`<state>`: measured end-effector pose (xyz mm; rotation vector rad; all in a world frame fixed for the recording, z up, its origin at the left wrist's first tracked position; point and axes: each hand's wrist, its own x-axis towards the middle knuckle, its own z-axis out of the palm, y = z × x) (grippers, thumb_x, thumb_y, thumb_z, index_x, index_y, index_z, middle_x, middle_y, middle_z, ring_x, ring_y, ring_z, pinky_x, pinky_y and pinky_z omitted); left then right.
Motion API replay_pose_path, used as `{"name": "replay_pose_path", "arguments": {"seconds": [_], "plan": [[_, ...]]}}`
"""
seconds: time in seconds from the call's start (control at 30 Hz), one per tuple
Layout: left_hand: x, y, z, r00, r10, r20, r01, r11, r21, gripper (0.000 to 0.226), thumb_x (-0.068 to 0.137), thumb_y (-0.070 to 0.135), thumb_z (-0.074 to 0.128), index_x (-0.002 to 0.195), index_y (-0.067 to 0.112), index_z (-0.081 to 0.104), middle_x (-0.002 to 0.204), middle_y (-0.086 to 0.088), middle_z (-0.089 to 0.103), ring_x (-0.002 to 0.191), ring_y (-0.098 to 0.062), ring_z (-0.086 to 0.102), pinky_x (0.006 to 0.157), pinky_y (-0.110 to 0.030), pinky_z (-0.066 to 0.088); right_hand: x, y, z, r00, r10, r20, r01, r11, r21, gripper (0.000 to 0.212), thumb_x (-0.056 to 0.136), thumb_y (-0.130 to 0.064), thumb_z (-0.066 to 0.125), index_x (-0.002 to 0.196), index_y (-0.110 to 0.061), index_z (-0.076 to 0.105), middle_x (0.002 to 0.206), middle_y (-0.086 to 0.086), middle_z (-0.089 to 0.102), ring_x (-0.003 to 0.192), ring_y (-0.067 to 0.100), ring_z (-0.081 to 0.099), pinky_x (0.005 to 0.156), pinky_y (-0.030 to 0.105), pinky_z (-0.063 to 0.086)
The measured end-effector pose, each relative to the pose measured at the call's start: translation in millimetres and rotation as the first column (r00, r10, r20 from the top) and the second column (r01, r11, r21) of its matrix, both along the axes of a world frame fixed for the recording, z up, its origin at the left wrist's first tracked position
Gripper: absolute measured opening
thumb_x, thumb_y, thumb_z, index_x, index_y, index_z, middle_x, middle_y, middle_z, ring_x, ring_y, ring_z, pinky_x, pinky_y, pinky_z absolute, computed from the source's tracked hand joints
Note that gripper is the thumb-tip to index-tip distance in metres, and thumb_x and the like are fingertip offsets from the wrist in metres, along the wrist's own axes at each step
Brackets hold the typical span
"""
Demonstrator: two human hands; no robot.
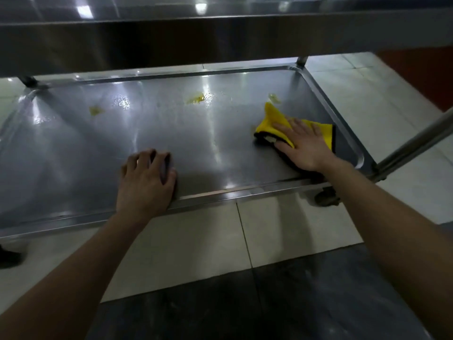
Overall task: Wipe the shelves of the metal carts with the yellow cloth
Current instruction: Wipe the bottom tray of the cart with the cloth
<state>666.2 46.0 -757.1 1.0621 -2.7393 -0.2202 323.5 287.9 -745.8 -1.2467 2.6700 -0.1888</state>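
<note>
The lower shelf (73, 148) of a metal cart fills the middle of the view, shiny and wet in patches. The yellow cloth (272, 121), with a dark underside, lies on the shelf's right part. My right hand (302, 146) presses flat on it, fingers spread. My left hand (147, 180) rests on the shelf's near rim, fingers curled onto the metal, holding nothing. Yellow stains mark the shelf at the back: one left (95, 110), one middle (196, 98), one just beyond the cloth (274, 98).
The cart's upper shelf (220, 35) overhangs the back of the lower one. A metal post (411, 143) slants at the right, with a caster wheel (326, 197) below the shelf's near right corner. Pale floor tiles surround the cart; a dark shoe (9, 257) shows at far left.
</note>
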Motion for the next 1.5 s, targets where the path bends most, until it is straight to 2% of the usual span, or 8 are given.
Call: {"name": "replay_pose_path", "arguments": {"seconds": [0.17,0.33,0.5,0.6,0.83,1.1,1.33,1.5], "plan": [[-4.1,4.4,2.7,1.0,0.009,0.008,-0.009,1.0,-0.023,0.054,0.101,0.053,0.036,0.147,0.027,0.05,0.153,-0.008,0.048,0.142,-0.037,0.04,0.117,-0.053,0.033,12.7,-83.5,-6.7,0.979,-0.197,-0.049,0.198,0.98,0.02,0.069,0.104,-0.073,0.021,0.168,-0.048,0.012,0.181,-0.004,-0.002,0.166,0.024,-0.004,0.127,0.067,-0.006],[-2.1,5.5,4.4,1.0,0.022,-0.001,-0.022,0.999,-0.026,0.056,0.101,0.053,0.037,0.148,0.026,0.052,0.153,-0.007,0.05,0.141,-0.037,0.042,0.116,-0.053,0.036,101.2,-143.3,-2.6,0.995,0.079,-0.062,-0.078,0.997,0.013,0.066,0.107,-0.068,0.024,0.169,-0.049,0.011,0.18,-0.005,-0.005,0.166,0.024,-0.007,0.127,0.066,-0.009],[1.6,3.5,4.4,1.0,0.018,-0.016,-0.018,1.0,-0.006,0.056,0.1,0.054,0.041,0.147,0.027,0.055,0.152,-0.007,0.051,0.14,-0.037,0.043,0.115,-0.054,0.037,142.9,-88.4,-1.9,0.902,0.429,-0.053,-0.431,0.901,-0.051,0.058,0.111,-0.06,0.032,0.167,-0.05,0.021,0.18,-0.011,0.005,0.166,0.016,-0.001,0.131,0.056,-0.008],[2.0,-0.5,1.2,1.0,0.004,-0.018,-0.004,1.0,0.008,0.058,0.1,0.057,0.04,0.149,0.029,0.053,0.154,-0.006,0.049,0.141,-0.037,0.041,0.116,-0.055,0.036,118.3,-43.6,3.2,0.879,0.476,0.028,-0.473,0.878,-0.066,0.055,0.112,-0.053,0.038,0.166,-0.048,0.026,0.179,-0.015,0.005,0.166,0.012,-0.002,0.132,0.048,-0.01],[-0.5,-3.7,-0.9,1.0,-0.004,-0.015,0.004,1.0,-0.004,0.057,0.1,0.059,0.04,0.148,0.03,0.054,0.153,-0.008,0.049,0.14,-0.039,0.043,0.115,-0.057,0.037,2.1,39.9,8.6,0.992,0.125,0.036,-0.125,0.992,-0.007,0.058,0.111,-0.057,0.04,0.166,-0.05,0.024,0.179,-0.007,0.013,0.166,0.018,0.006,0.132,0.052,-0.003],[-3.1,6.7,8.0,1.0,0.011,0.014,-0.01,1.0,-0.03,0.057,0.101,0.053,0.041,0.149,0.026,0.054,0.153,-0.011,0.051,0.141,-0.04,0.044,0.115,-0.055,0.037,-13.4,-57.9,-3.0,0.984,-0.176,-0.03,0.176,0.984,0.014,0.069,0.103,-0.072,0.02,0.168,-0.049,0.012,0.18,-0.007,-0.002,0.166,0.02,-0.004,0.129,0.063,-0.007],[-2.8,8.3,10.5,1.0,0.023,0.004,-0.023,0.999,-0.027,0.058,0.098,0.053,0.041,0.146,0.024,0.057,0.151,-0.011,0.053,0.138,-0.04,0.045,0.113,-0.055,0.04,113.0,-106.5,0.6,0.96,0.27,-0.07,-0.271,0.962,-0.016,0.06,0.109,-0.064,0.03,0.167,-0.051,0.019,0.18,-0.007,0.005,0.166,0.02,-0.001,0.129,0.062,-0.005],[1.7,6.8,13.1,1.0,0.008,0.002,-0.008,1.0,0.011,0.062,0.098,0.056,0.041,0.15,0.025,0.056,0.155,-0.011,0.05,0.143,-0.039,0.042,0.116,-0.055,0.038,109.2,-42.4,5.4,0.871,0.491,0.018,-0.489,0.87,-0.058,0.054,0.113,-0.051,0.039,0.166,-0.047,0.026,0.179,-0.014,0.007,0.166,0.013,-0.001,0.132,0.046,-0.011]]}}
